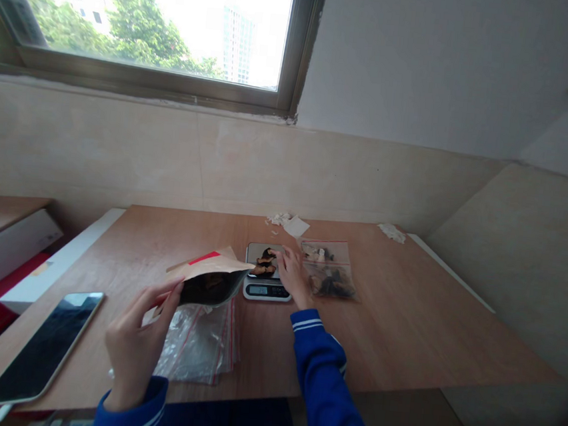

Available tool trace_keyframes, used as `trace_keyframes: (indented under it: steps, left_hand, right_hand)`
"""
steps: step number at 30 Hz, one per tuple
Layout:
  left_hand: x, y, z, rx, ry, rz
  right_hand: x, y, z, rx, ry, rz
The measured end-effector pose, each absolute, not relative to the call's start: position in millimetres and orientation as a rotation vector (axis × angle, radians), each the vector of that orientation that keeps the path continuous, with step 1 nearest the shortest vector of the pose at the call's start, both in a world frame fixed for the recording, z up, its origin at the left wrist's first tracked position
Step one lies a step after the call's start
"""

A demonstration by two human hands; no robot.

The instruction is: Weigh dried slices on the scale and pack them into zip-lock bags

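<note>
My left hand (142, 330) is closed on the edge of an unsealed kraft paper pouch (213, 264) with a red band. Its mouth tilts toward me, showing a dark inside with some brownish pieces. Just right of the pouch stands a small digital kitchen scale (267, 293) with a lit display. Several dried pieces (263, 264), dark and tan like dried mushroom slices, lie on its plate. Over the plate's right side, my right hand (294, 274) has its fingertips closed at one dark piece.
Clear zip bags (198, 345) with red seals lie below the pouch. Right of the scale are filled zip bags (331, 271) of dried pieces. A phone (47, 344) with a cable rests at the left. Crumpled tissue (391, 233) and a white paper piece (296, 226) lie near the wall.
</note>
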State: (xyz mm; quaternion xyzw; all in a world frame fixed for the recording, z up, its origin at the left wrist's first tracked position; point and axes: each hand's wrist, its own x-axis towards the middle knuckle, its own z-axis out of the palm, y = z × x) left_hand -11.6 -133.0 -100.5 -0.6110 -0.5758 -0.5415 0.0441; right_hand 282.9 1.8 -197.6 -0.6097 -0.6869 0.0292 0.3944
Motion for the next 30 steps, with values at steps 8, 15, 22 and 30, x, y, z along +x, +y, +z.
trace_keyframes:
  steps: [8,15,22,30]
  left_hand:
    - [-11.0,-133.4,-98.7,-1.900,-1.717,-1.676]
    - [-11.2,-133.4,-99.0,-1.897,-1.722,-1.651]
    - [-8.4,-132.9,-98.9,-1.885,-1.748,-1.667]
    - [-10.9,-132.8,-100.4,-1.886,-1.770,-1.686]
  right_hand:
    - [279.7,17.4,-213.0,-1.630,-1.768,0.046]
    - [282.7,13.9,-215.2,-1.641,-1.769,0.010]
    - [276.1,14.1,-219.9,-1.575,-1.662,0.061]
    - [269.3,-1.1,-194.1,-1.414,-1.527,0.164]
